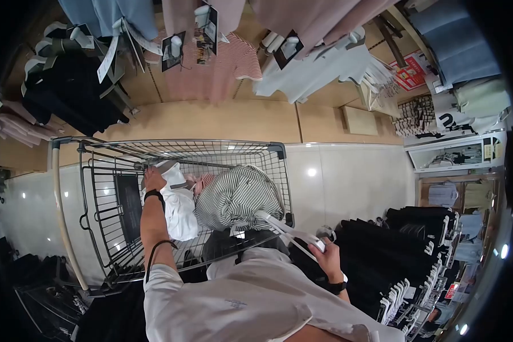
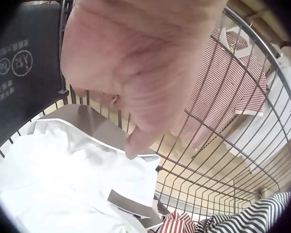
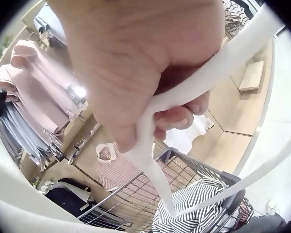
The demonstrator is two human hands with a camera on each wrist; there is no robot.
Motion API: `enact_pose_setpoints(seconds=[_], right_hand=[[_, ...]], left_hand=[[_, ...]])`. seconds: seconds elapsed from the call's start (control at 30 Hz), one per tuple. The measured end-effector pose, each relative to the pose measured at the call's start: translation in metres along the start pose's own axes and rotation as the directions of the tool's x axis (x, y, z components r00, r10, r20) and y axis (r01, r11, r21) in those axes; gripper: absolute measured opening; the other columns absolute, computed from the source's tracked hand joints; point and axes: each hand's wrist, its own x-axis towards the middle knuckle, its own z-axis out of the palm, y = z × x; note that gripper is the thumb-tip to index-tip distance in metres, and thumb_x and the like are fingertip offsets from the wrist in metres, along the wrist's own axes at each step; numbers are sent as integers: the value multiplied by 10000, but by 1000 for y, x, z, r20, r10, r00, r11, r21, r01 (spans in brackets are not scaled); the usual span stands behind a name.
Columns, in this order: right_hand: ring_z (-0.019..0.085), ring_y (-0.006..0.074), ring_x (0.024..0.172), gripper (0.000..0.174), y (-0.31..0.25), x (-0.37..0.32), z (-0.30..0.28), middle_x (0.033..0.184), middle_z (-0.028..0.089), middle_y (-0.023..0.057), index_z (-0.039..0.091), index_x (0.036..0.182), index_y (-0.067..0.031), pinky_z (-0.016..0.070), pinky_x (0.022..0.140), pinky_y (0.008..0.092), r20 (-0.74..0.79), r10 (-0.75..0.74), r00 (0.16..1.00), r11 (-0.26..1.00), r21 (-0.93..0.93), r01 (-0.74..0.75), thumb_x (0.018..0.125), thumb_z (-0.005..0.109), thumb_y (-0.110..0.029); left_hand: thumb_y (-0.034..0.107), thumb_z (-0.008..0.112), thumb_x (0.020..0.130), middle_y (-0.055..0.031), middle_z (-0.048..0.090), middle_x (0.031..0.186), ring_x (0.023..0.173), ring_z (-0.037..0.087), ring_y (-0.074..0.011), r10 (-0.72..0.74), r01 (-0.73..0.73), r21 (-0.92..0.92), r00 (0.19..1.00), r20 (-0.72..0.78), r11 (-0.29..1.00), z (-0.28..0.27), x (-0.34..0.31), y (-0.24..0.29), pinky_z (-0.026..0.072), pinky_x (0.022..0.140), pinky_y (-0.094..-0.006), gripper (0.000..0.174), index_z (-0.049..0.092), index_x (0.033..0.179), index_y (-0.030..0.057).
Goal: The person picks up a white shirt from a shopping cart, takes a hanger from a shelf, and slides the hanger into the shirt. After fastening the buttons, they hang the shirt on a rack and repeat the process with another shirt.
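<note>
In the head view my left hand [image 1: 155,179] reaches into the cart's left end. It holds a white shirt [image 1: 179,214] by its grey collar [image 2: 85,121]. The thumb lies on the collar's edge in the left wrist view, and the other fingers are mostly hidden behind the hand. My right hand [image 1: 329,259] grips a white hanger [image 1: 288,229] outside the cart's near right corner. One corner of the hanger overlaps a black-and-white striped garment [image 1: 242,196], bunched at the basket's right end. A red-and-white striped piece [image 2: 178,223] lies between the shirt and that garment.
The wire shopping cart [image 1: 202,143] stands before me, its handle [image 1: 68,228] at the left. Clothes hang along a wooden wall display [image 1: 211,117], including a red-striped shirt [image 1: 245,57]. A rack of black garments [image 1: 353,251] stands at the right, beside pale floor [image 1: 336,176].
</note>
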Motion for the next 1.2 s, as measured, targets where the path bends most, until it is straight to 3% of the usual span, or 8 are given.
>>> enact_pose_setpoints(seconds=[0.13, 0.27, 0.47, 0.5, 0.73, 0.83, 1.0, 1.2], right_hand=[[595, 223, 569, 312, 1, -2, 2, 682, 636, 164, 660, 896, 13, 472, 559, 318, -34, -32, 999, 999, 7, 32, 792, 783, -255], [603, 265, 576, 309, 4, 1, 5, 688, 637, 173, 647, 868, 16, 477, 569, 332, -25, -74, 997, 997, -35, 73, 789, 783, -249], [551, 213, 540, 316, -22, 10, 7, 667, 598, 178, 612, 766, 70, 433, 533, 332, -10, -106, 994, 994, 8, 107, 800, 760, -207], [529, 198, 534, 315, -23, 13, 9, 654, 592, 170, 608, 772, 66, 427, 528, 334, -37, -112, 993, 993, 18, 113, 811, 749, -213], [523, 200, 535, 317, -38, 47, 23, 649, 593, 152, 624, 1042, 52, 422, 523, 350, 17, -116, 993, 992, 54, 115, 883, 674, -217], [518, 127, 560, 339, -88, 59, 26, 707, 630, 78, 600, 1188, 21, 423, 525, 292, 47, -204, 978, 869, 469, 159, 898, 653, -146], [542, 60, 706, 378, -117, 79, 13, 880, 654, -2, 571, 1272, -14, 457, 620, 219, -71, -431, 900, 768, 495, 407, 907, 637, -88], [568, 73, 844, 267, -149, 79, -14, 952, 628, 21, 613, 1108, 40, 474, 755, 221, -143, -363, 921, 590, 730, 346, 873, 679, -67]], left_hand=[[193, 569, 752, -213, 325, 1485, 1406, 267, -384, -54, 54, 1, 997, 53, 999, -8, -14, -5, 279, 1123, -484, 720, 341, 1407, 0], [192, 628, 717, -198, 678, 1075, 1010, 658, -351, -48, 39, 53, 983, 179, 998, 42, -1, -35, 439, 977, -528, 365, 686, 1040, 32], [231, 517, 813, -129, 715, 1002, 984, 674, -311, -40, 38, 37, 996, 82, 999, 79, -42, -27, 296, 1049, -596, 268, 737, 920, 120], [302, 533, 857, -207, 673, 1077, 1038, 633, -377, -105, 117, -79, 984, 141, 990, 57, -57, -9, 485, 925, -462, 358, 709, 994, 23], [389, 563, 881, -246, 635, 733, 735, 629, -436, 181, -258, -362, 956, -231, 896, -121, -216, 161, 495, 670, -512, 424, 678, 760, -1], [353, 579, 902, -245, 617, 706, 712, 597, -450, 296, -400, -543, 915, -272, 738, -194, -296, 213, 489, 648, -503, 385, 650, 751, 6], [160, 672, 898, 40, 555, 680, 644, 441, -27, 192, -477, -857, 875, -444, 192, -296, -368, 195, 379, 553, -207, 192, 679, 955, -24], [140, 688, 863, 24, 564, 698, 618, 455, -62, 353, -740, -658, 658, -665, 138, -362, -407, 157, 348, 553, -214, 202, 662, 912, -54]])
